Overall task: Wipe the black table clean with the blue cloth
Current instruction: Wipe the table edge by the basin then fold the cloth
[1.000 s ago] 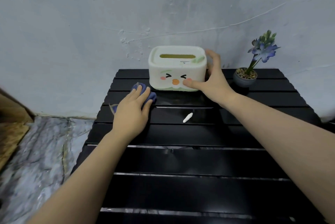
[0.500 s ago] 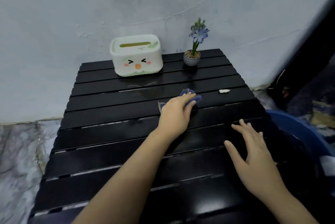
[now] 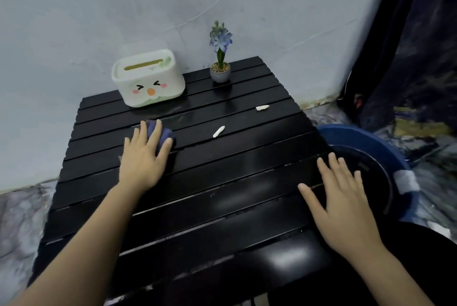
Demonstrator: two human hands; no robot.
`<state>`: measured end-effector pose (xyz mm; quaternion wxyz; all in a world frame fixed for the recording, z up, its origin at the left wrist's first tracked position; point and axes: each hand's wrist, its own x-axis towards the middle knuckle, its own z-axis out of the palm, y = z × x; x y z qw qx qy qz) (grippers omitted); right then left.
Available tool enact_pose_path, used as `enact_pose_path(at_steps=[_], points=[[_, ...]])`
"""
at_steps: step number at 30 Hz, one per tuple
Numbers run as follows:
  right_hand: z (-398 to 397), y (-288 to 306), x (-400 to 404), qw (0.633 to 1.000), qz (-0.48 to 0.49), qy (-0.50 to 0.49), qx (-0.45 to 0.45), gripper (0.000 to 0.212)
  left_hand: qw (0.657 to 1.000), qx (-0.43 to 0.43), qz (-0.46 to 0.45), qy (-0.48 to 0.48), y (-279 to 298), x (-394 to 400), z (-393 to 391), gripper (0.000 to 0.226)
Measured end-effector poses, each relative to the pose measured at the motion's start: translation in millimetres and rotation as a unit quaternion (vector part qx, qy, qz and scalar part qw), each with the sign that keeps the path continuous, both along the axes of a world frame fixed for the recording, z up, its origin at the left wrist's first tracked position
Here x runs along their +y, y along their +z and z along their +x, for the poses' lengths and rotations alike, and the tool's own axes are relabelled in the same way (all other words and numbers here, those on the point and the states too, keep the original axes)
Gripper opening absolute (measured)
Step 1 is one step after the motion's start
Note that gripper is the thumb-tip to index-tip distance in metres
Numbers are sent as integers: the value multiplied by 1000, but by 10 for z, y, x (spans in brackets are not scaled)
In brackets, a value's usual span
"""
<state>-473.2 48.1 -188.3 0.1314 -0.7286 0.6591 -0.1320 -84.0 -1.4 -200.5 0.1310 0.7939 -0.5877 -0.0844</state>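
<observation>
The black slatted table (image 3: 222, 182) fills the middle of the view. My left hand (image 3: 142, 159) presses flat on the bunched blue cloth (image 3: 163, 133) on the table's left part, in front of the tissue box. Two small white scraps lie on the slats: one (image 3: 218, 131) to the right of the cloth, another (image 3: 262, 107) farther back right. My right hand (image 3: 343, 204) rests open, fingers spread, at the table's right edge and holds nothing.
A white tissue box with a cartoon face (image 3: 148, 78) stands at the back left. A small potted blue flower (image 3: 220, 72) stands at the back. A blue basin with a dark liner (image 3: 366, 140) sits on the floor right of the table. A dark curtain (image 3: 415, 46) hangs at the right.
My left hand slid the cloth from beside the tissue box to the right, then back left. My right hand let go of the tissue box and came down to the table's right edge.
</observation>
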Motion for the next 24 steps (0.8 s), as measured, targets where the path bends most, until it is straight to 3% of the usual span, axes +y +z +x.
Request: enact_pose_path(at_steps=[5,15,20,24], points=[[-97,-30,94,999,13,5,30,82,1000,-8,-12,1,-95,-324,-476,63],[-64,-62,105,999,14,-10,48,80,991,13,-44,-128,-95,-1114,-2024,57],[-55,-64,101,998,26,-12,49,78,943,127,-77,-298,-30,-1297,-2748,37],[-62,-94,86,999,31,-9,38,79,908,186,-40,-372,26,-1213,-3181,30]])
